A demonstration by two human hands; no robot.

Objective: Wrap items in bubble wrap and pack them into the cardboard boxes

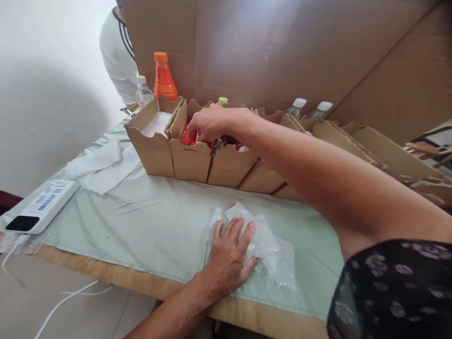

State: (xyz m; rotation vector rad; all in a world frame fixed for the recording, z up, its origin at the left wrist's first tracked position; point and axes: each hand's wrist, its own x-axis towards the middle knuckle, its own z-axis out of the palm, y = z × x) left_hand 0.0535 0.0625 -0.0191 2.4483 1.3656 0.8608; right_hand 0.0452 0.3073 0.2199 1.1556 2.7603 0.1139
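Observation:
My left hand (231, 252) lies spread over a crumpled piece of bubble wrap (278, 259) near the table's front edge. My right hand (212, 122) reaches over the front wall of a cardboard bin (192, 162), with its fingers curled down inside. Red items (189, 135) show in that bin beside the fingers. The fingertips are partly hidden, so what they pinch is unclear. Folded bubble wrap (157, 123) fills the bin at the left end of the row. Dark red items lie in the bin to the right, partly covered by my forearm.
More bubble wrap sheets (106, 165) lie on the green cloth (151, 221). A white device (44, 205) with a cable sits at the left. An orange bottle (164, 77) and clear bottles (298, 106) stand behind the bins. A person in white (116, 52) is beyond the cardboard wall (247, 56).

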